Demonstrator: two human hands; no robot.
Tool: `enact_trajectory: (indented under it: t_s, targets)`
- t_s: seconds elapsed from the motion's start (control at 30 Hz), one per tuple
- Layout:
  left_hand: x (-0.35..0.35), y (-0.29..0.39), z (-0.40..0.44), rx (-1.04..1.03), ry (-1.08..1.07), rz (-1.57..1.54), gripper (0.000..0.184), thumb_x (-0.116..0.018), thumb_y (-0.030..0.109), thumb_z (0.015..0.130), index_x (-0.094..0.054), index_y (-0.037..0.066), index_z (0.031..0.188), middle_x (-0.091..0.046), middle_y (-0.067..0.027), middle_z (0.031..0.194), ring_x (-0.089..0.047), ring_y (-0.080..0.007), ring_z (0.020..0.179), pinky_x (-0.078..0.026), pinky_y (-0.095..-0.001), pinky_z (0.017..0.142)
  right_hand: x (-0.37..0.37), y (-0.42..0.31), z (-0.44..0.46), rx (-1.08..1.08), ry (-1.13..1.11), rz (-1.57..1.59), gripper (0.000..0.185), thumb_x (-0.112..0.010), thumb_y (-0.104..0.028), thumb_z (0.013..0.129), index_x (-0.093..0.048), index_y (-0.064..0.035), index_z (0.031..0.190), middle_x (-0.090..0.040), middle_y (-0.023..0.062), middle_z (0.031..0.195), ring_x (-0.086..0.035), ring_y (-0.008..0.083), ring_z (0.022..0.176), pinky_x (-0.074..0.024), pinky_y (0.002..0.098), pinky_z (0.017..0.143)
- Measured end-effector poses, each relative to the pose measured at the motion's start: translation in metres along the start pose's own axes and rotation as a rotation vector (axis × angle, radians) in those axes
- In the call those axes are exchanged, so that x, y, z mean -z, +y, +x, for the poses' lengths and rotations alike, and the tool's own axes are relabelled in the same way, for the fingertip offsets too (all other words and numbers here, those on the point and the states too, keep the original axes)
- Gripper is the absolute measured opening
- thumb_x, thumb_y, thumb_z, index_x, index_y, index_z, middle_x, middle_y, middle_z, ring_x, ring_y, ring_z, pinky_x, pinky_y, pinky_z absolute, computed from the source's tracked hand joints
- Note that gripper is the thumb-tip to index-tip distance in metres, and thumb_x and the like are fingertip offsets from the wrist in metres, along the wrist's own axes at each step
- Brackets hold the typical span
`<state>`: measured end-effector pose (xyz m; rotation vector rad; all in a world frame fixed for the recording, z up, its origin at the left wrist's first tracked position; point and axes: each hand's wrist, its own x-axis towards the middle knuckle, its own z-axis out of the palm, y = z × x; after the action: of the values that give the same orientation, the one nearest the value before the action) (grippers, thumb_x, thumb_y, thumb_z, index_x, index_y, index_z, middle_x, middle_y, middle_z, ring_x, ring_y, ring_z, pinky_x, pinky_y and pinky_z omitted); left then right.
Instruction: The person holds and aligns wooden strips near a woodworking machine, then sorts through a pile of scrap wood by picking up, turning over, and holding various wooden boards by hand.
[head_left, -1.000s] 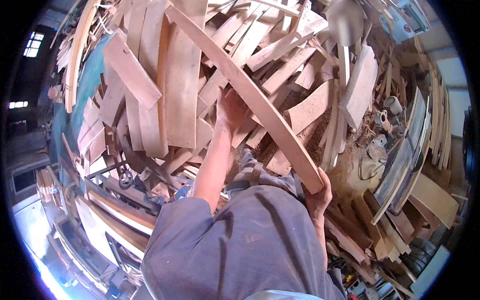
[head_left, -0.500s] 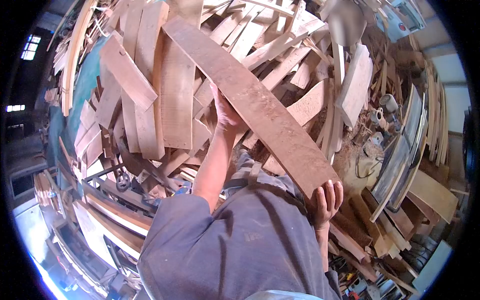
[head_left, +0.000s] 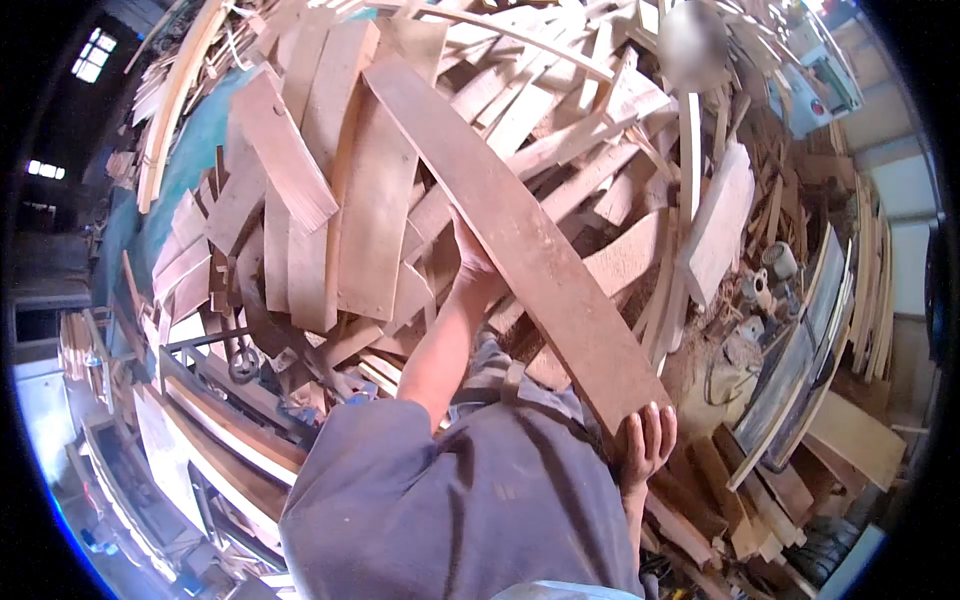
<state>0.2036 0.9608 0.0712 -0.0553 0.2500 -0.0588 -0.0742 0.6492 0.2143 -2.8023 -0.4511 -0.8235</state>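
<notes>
A long brown wooden board (head_left: 520, 235) slants across the middle of the head view, from upper left to lower right. My left hand (head_left: 474, 250) supports its left edge near the middle, with the thumb along that edge and the other fingers hidden beneath. At the near end, my right hand (head_left: 648, 440) grips the board, fingertips curled over its end corner. Under the board's far part lies a big heap of rough planks (head_left: 375, 220). Its near end is close to my body, in front of my grey shirt (head_left: 470, 500).
Loose planks and offcuts (head_left: 600, 170) pile up ahead. On the right are a motor (head_left: 778, 260), a framed panel (head_left: 800, 345) and upright boards (head_left: 873, 280). A dark metal frame (head_left: 225, 350) and stacked boards (head_left: 225, 440) stand at my left.
The view has shifted, so the heap sits lower and further right. The board's upper face now looks smoother, without the loose flecks seen before. Both hands keep their hold.
</notes>
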Motion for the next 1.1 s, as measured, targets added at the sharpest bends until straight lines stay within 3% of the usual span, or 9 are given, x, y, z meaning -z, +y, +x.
enact_trajectory:
  t_s: [0.17, 0.57, 0.73, 0.77, 0.8, 0.87, 1.0, 1.03, 1.1]
  targets:
    - [0.000, -0.001, -0.001, 0.018, -0.074, 0.029, 0.080, -0.046, 0.076, 0.090, -0.051, 0.015, 0.143, -0.058, -0.0097, 0.138, -0.056, -0.0335, 0.124, -0.045, -0.0514, 0.107, -0.001, -0.002, 0.005, 0.007, 0.028, -0.016, 0.038, -0.074, 0.000, 0.079, -0.063, -0.0142, 0.112, -0.065, 0.0123, 0.126, -0.056, 0.0373, 0.125, -0.0480, 0.0523, 0.106]
    - [0.007, -0.001, 0.000, 0.027, -0.061, 0.035, 0.079, -0.046, 0.072, 0.091, -0.049, 0.013, 0.143, -0.058, -0.0107, 0.137, -0.057, -0.0338, 0.122, -0.046, -0.0526, 0.105, 0.000, -0.005, 0.005, -0.010, -0.016, -0.033, 0.031, -0.073, -0.004, 0.084, -0.063, -0.0090, 0.113, -0.066, 0.0142, 0.124, -0.058, 0.0387, 0.122, -0.0470, 0.0469, 0.104]
    - [0.036, -0.012, 0.014, -0.009, 0.013, 0.135, 0.080, -0.050, 0.072, 0.089, -0.052, 0.011, 0.140, -0.060, -0.0122, 0.134, -0.059, -0.0352, 0.118, -0.047, -0.0551, 0.103, 0.003, -0.008, 0.006, -0.341, -0.144, 0.188, 0.044, -0.082, -0.011, 0.077, -0.062, -0.0053, 0.117, -0.065, 0.0166, 0.126, -0.058, 0.0352, 0.122, -0.0466, 0.0450, 0.104]
    - [0.035, -0.013, 0.019, 0.142, -0.197, 0.172, 0.081, -0.051, 0.073, 0.088, -0.052, 0.011, 0.141, -0.060, -0.0135, 0.133, -0.058, -0.0359, 0.120, -0.046, -0.0552, 0.104, 0.004, -0.009, 0.009, -0.430, -0.163, 0.271, 0.049, -0.084, -0.012, 0.075, -0.061, -0.0046, 0.119, -0.065, 0.0168, 0.127, -0.058, 0.0337, 0.122, -0.0468, 0.0441, 0.104]
    - [0.029, -0.015, 0.020, 0.189, -0.056, 0.095, 0.083, -0.052, 0.075, 0.087, -0.052, 0.012, 0.141, -0.060, -0.0137, 0.133, -0.057, -0.0343, 0.121, -0.045, -0.0524, 0.106, -0.010, -0.014, 0.001, -0.707, -0.040, 0.704, 0.063, -0.085, -0.012, 0.070, -0.057, -0.0024, 0.126, -0.065, 0.0146, 0.126, -0.060, 0.0274, 0.119, -0.0479, 0.0398, 0.101]
    - [0.020, -0.018, 0.024, 0.131, 0.076, 0.258, 0.083, -0.055, 0.075, 0.086, -0.053, 0.013, 0.141, -0.061, -0.0120, 0.134, -0.057, -0.0311, 0.122, -0.044, -0.0483, 0.108, -0.008, -0.011, -0.007, -1.122, -0.139, 0.812, 0.061, -0.079, 0.002, 0.069, -0.056, -0.0013, 0.126, -0.063, 0.0113, 0.123, -0.061, 0.0234, 0.114, -0.0477, 0.0362, 0.102]
    - [0.024, -0.006, 0.024, 0.236, 0.168, 0.295, 0.081, -0.058, 0.072, 0.086, -0.053, 0.013, 0.141, -0.061, -0.0082, 0.134, -0.056, -0.0274, 0.124, -0.041, -0.0464, 0.110, -0.009, 0.000, -0.018, -1.300, -0.373, 0.896, 0.067, -0.085, -0.003, 0.067, -0.053, -0.0007, 0.126, -0.063, 0.0086, 0.114, -0.062, 0.0187, 0.104, -0.0514, 0.0328, 0.092]
    - [0.019, -0.003, 0.022, 0.252, 0.217, 0.316, 0.081, -0.059, 0.072, 0.087, -0.052, 0.013, 0.142, -0.061, -0.0075, 0.135, -0.055, -0.0266, 0.125, -0.041, -0.0461, 0.110, -0.018, 0.003, -0.030, -1.226, -0.351, 0.880, 0.069, -0.087, -0.006, 0.066, -0.053, -0.0010, 0.126, -0.064, 0.0090, 0.112, -0.064, 0.0185, 0.098, -0.0537, 0.0306, 0.081]
    - [0.012, -0.002, 0.018, 0.221, 0.287, 0.386, 0.080, -0.060, 0.069, 0.088, -0.050, 0.013, 0.145, -0.059, -0.0059, 0.137, -0.054, -0.0249, 0.127, -0.040, -0.0449, 0.110, -0.018, 0.003, -0.035, -1.372, -0.381, 0.959, 0.071, -0.089, -0.007, 0.066, -0.052, -0.0011, 0.126, -0.064, 0.0090, 0.111, -0.064, 0.0180, 0.096, -0.0534, 0.0298, 0.079]
